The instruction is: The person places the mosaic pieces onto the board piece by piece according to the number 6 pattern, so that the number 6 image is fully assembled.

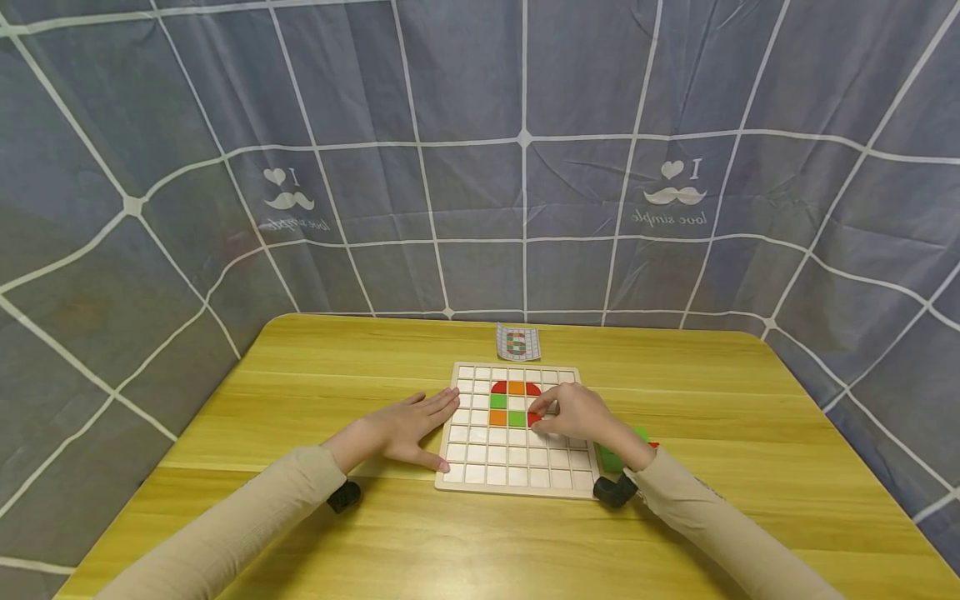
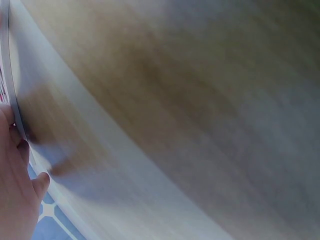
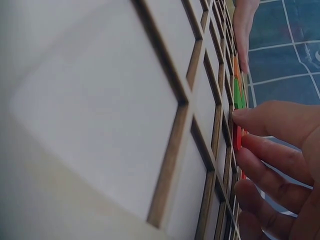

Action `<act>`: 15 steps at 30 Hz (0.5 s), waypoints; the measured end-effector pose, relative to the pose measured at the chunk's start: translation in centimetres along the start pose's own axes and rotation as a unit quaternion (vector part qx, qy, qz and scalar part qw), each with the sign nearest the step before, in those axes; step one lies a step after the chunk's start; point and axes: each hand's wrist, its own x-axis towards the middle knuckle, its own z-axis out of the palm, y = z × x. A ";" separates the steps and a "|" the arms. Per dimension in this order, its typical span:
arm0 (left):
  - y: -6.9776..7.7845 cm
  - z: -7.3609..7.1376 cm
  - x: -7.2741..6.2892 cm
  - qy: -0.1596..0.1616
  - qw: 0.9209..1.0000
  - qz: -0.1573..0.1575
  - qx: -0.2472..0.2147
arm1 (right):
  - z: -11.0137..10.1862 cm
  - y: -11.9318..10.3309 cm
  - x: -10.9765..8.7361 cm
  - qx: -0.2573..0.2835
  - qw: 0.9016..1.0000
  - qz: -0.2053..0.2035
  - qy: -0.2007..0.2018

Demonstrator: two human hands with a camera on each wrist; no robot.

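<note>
A wooden grid board (image 1: 476, 457) with white square cells lies on the table. In its upper middle sit a red rounded tile (image 1: 499, 387), an orange tile (image 1: 516, 388), another red rounded tile at their right, a green tile (image 1: 498, 402), a lower orange tile (image 1: 498, 417) and a second green tile (image 1: 517, 419). My right hand (image 1: 576, 414) pinches a red tile (image 3: 237, 136) between thumb and fingers at the cell right of that lower green tile. My left hand (image 1: 416, 429) lies with fingers spread, its fingertips and thumb on the board's left edge.
Behind the board lies a small pattern card (image 1: 517, 343) with a coloured figure on a grid. Several green tiles (image 1: 611, 460) and a bit of red lie right of the board, partly under my right forearm. A grey checked curtain (image 1: 480, 192) hangs behind the table (image 1: 337, 550).
</note>
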 end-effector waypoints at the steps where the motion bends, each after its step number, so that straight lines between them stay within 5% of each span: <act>1: 0.0 0.0 0.0 0.000 1.000 0.000 -0.002 | 0.0 0.0 0.0 -0.001 1.000 0.000 0.000; 15: 0.0 0.0 -0.1 0.000 1.000 -0.001 -0.009 | -0.2 0.4 -0.3 0.013 0.999 -0.046 -0.007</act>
